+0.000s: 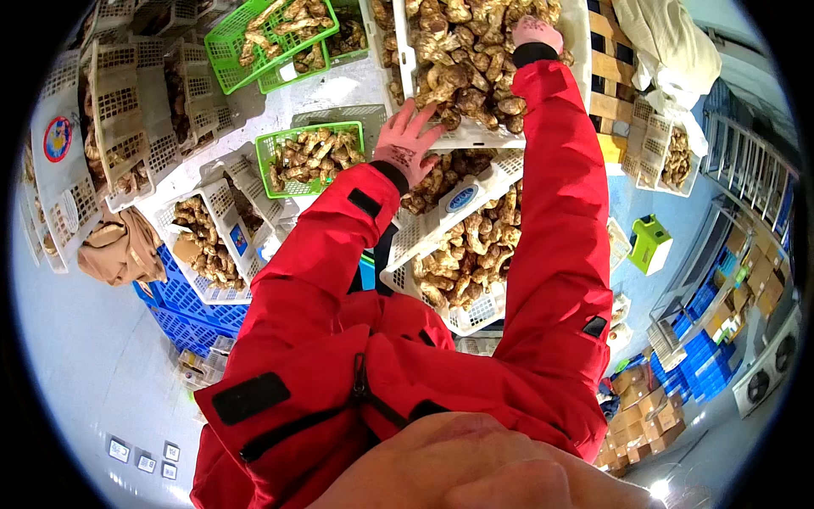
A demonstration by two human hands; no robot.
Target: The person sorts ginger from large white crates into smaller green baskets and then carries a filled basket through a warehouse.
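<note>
In front of me a large white plastic crate [580, 83] is piled with brown matsutake-like mushrooms [470, 79]. My left hand [407, 145] lies at its near left corner, fingers spread, with nothing seen in its grasp. My right hand [537, 37] reaches far over the right side of the pile, with its fingers curled down among the mushrooms. Whether it holds one is hidden. Below my forearms, a white perforated basket [467, 324] holds more mushrooms [467, 257]. A small green basket [361, 137] of slender mushrooms [311, 159] stands left of my left hand.
More green baskets [229, 73] stand at the upper left. Stacked white crates [114, 89] crowd the left side. A white basket [219, 299] of mushrooms rests over blue crates [178, 312]. Wooden slats [613, 86] lie at right; a green stool-like box [648, 245] stands on the floor.
</note>
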